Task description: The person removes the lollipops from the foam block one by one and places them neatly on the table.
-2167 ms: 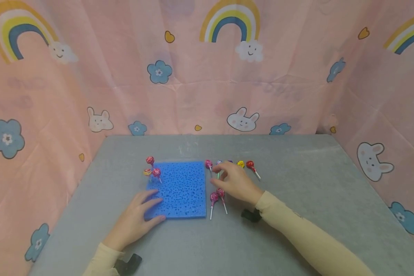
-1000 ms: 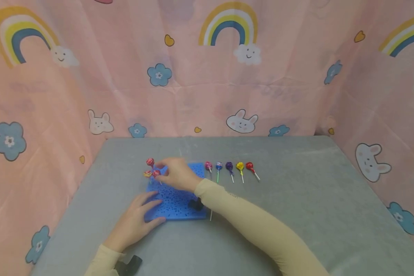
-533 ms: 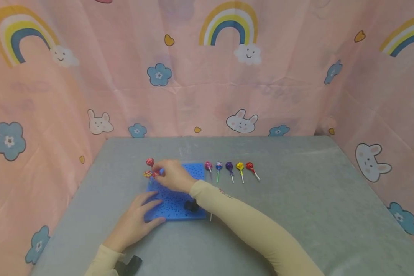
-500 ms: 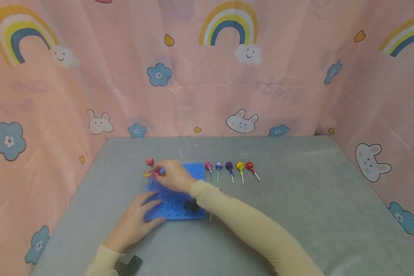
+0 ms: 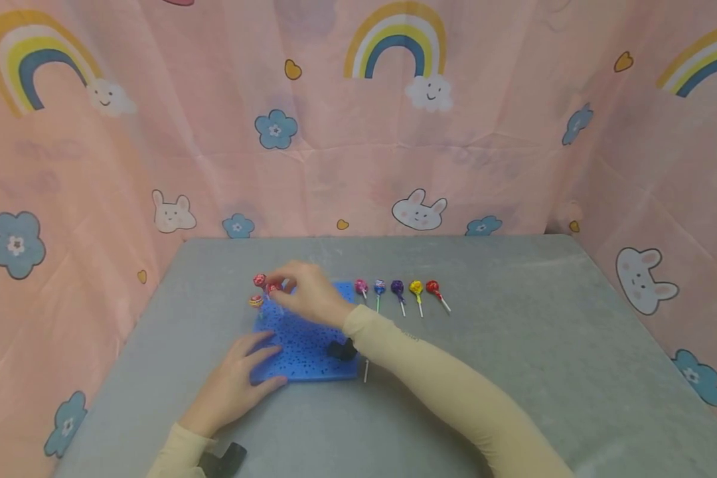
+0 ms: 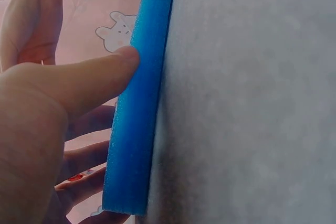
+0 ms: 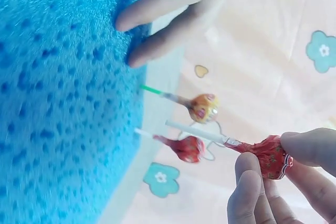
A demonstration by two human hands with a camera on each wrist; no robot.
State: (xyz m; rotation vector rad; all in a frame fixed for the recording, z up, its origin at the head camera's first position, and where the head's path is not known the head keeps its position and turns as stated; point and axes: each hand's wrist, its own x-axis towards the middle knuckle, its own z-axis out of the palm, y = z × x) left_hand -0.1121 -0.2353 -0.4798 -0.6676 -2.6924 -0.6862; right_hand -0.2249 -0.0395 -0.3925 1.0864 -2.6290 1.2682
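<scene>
A blue sponge block, pitted with small holes, lies on the grey table. My left hand rests at its near left corner, fingers spread on top; its thumb lies against the front edge. Above the back left part, my right hand pinches a red-wrapped lollipop by its head between thumb and fingers. The free end of its white stick shows clear of the sponge in the right wrist view. Two lollipops stand stuck in the sponge's left side, one yellow and one red.
Right of the sponge, a row of lollipops lies on the table: pink, blue, purple, yellow and red. A white lollipop stick pokes out below the right sleeve. A pink printed curtain hangs behind.
My right hand went from the lollipops on the table across to the sponge, gripped a red lollipop standing there and raised it out. My left hand stayed in place.
</scene>
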